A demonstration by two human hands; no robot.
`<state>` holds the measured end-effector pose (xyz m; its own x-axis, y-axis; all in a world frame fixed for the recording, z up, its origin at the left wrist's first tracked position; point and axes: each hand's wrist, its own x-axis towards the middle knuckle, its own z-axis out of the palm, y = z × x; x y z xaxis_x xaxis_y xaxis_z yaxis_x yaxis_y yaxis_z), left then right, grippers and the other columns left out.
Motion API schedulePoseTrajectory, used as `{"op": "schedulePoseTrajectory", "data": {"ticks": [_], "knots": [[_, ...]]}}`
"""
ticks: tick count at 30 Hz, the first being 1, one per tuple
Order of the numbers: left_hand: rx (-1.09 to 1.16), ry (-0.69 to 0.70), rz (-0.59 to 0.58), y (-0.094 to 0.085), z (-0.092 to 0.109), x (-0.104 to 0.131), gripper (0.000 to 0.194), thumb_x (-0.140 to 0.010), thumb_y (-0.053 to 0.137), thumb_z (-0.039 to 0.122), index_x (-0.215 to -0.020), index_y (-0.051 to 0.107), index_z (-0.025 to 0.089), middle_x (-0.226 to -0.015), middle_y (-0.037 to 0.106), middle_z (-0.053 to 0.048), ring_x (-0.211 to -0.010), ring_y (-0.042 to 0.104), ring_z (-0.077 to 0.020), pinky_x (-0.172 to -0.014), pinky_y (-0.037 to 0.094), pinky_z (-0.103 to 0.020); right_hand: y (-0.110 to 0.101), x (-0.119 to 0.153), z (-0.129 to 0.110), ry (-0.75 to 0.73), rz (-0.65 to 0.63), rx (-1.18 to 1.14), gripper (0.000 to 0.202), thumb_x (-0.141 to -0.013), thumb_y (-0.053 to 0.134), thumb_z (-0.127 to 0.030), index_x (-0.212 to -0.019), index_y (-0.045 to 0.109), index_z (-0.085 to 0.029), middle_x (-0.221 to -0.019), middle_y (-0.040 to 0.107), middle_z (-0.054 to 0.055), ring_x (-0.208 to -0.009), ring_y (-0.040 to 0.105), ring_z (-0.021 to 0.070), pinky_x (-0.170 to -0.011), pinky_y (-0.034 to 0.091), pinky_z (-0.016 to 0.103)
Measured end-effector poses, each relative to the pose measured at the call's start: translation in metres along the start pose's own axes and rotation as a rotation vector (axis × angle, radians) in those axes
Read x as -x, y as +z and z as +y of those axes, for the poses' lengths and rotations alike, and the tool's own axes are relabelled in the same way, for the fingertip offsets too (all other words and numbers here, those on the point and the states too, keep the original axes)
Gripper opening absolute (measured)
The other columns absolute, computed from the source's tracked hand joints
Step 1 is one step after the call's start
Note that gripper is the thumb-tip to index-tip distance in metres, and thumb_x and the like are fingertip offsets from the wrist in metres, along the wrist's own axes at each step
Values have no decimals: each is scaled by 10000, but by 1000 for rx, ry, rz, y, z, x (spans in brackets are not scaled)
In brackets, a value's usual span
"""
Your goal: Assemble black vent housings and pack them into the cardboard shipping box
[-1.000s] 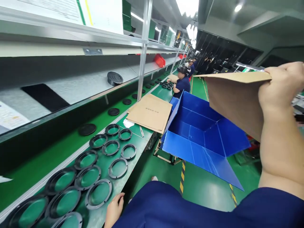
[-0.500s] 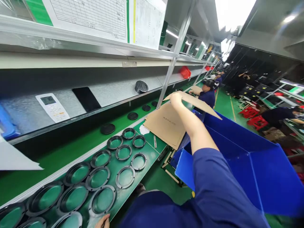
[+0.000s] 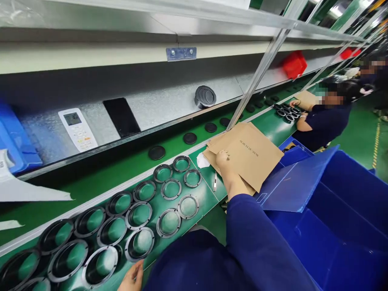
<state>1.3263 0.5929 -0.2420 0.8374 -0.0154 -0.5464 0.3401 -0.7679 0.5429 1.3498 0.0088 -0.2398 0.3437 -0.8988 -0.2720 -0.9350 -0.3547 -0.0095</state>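
Observation:
My right hand (image 3: 223, 159) has its fingers curled at the near left edge of a brown cardboard sheet (image 3: 251, 151). That sheet has a line of dark print and lies on a stack of similar sheets at the far end of the green bench. At the bottom of the view, my left hand (image 3: 133, 278) is by the bench's near edge, just below a black ring (image 3: 139, 243). Its fingers are pressed together; what they hold, if anything, is too small to name. Rows of similar black rings cover the bench to the left.
Tweezers (image 3: 215, 182) and a white scrap (image 3: 202, 160) lie beside the cardboard. A blue bin (image 3: 348, 226) with a raised flap stands at the right. Black discs (image 3: 190, 138) line the green strip behind. A shelf holds a remote control (image 3: 78, 129) and phone (image 3: 121, 117). A co-worker (image 3: 329, 109) sits beyond.
The cardboard sheet, held up and tilted over the bin before, now lies flatter on the stack, with my right hand lowered nearer. The view has turned down and closer. My left hand stays by the rings.

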Motion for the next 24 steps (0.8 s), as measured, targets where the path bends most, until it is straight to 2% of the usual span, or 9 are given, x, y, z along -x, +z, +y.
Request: {"op": "schedulePoseTrajectory", "data": {"ticks": [4, 7, 11, 14, 16, 18, 20, 22, 24], "knots": [[-36, -10, 26, 1, 20, 10, 185, -513, 532, 566, -577, 668, 458, -739, 757, 114, -947, 748, -380, -924, 563, -516, 43, -5, -3, -253, -19, 83, 656, -977, 492, -330, -1551, 355, -43, -1540, 381, 312, -1408, 366, 407, -1098, 322, 659], [-25, 6, 45, -1, 27, 18, 180, -529, 556, 554, -598, 684, 447, -791, 771, 105, -973, 744, -379, -954, 554, -507, 64, -12, -2, -445, -35, 183, 821, -904, 661, -401, -1586, 285, -142, -1567, 369, 243, -1415, 337, 338, -1156, 269, 593], [-5, -36, 73, 2, 25, 28, 189, -539, 578, 553, -624, 694, 429, -822, 781, 81, -980, 742, -384, -948, 558, -502, 77, -31, 9, -450, -43, 210, 876, -852, 744, -392, -1568, 294, -165, -1549, 379, 236, -1392, 349, 332, -1109, 332, 515], [0, -83, 99, 10, 19, 36, 206, -531, 579, 549, -623, 686, 399, -811, 786, 41, -994, 734, -411, -956, 549, -527, 80, -47, 19, -431, -15, 211, 764, -911, 660, -369, -1543, 312, -119, -1503, 411, 270, -1357, 383, 352, -1051, 373, 477], [22, -92, 102, 17, 15, 41, 210, -524, 588, 539, -624, 683, 381, -817, 790, 15, -1012, 728, -419, -978, 538, -530, 81, -55, 17, -415, 11, 208, 680, -940, 591, -333, -1514, 337, -71, -1458, 438, 301, -1324, 408, 379, -1029, 376, 496], [51, -96, 106, 23, 12, 45, 207, -524, 597, 530, -628, 685, 373, -826, 793, -1, -1008, 730, -417, -978, 540, -521, 79, -57, 0, -412, 58, 177, 613, -966, 522, -335, -1480, 376, -34, -1428, 454, 320, -1301, 416, 406, -1031, 357, 535], [73, -103, 118, 29, 9, 46, 202, -533, 598, 527, -631, 688, 375, -831, 795, -4, -987, 737, -411, -957, 555, -509, 77, -51, -36, -488, 106, 60, 544, -995, 451, -341, -1447, 436, -39, -1426, 471, 303, -1310, 401, 408, -1063, 322, 552], [78, -107, 137, 32, 6, 46, 196, -541, 599, 526, -629, 694, 379, -832, 797, -3, -972, 741, -408, -942, 566, -497, 75, -38, -88, -641, 50, -149, 480, -1007, 427, -325, -1419, 502, -90, -1447, 491, 245, -1347, 383, 368, -1114, 295, 512], [80, -104, 154, 34, 3, 44, 196, -545, 602, 529, -628, 703, 383, -839, 798, -3, -963, 743, -408, -941, 569, -491, 75, -21, -150, -755, -94, -330, 441, -1002, 464, -320, -1400, 545, -146, -1448, 524, 184, -1360, 405, 310, -1136, 315, 435]]}}
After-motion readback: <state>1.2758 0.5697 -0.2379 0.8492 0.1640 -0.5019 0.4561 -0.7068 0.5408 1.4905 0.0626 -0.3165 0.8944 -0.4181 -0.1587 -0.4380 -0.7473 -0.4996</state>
